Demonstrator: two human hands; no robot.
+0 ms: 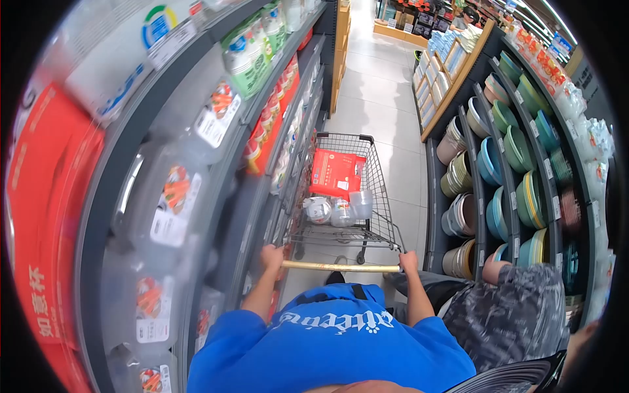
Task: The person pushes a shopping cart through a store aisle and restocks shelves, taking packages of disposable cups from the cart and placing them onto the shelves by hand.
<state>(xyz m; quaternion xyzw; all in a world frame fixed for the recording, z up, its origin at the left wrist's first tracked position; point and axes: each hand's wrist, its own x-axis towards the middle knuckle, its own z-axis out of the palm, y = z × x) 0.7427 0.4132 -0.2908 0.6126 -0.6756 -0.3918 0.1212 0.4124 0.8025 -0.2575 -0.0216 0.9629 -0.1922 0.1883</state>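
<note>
Both hands grasp the yellow push bar (341,266) of a grey wire shopping cart (341,196) in a store aisle, the left hand (271,257) clenched at one end, the right hand (409,261) at the other. A red packet (336,173) and clear plastic tubs (341,211) lie in the cart's basket, between shelves of coloured bowls (517,170) and packaged goods (216,118).

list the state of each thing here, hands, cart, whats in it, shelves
left hand: closed on the cart handle
right hand: closed on the cart handle
cart handle: level, gripped at both ends
shopping cart: upright in the aisle, partly loaded
red package: lying flat in the cart
clear containers: sitting at the cart's near end
bowls: stacked on the shelves
</note>
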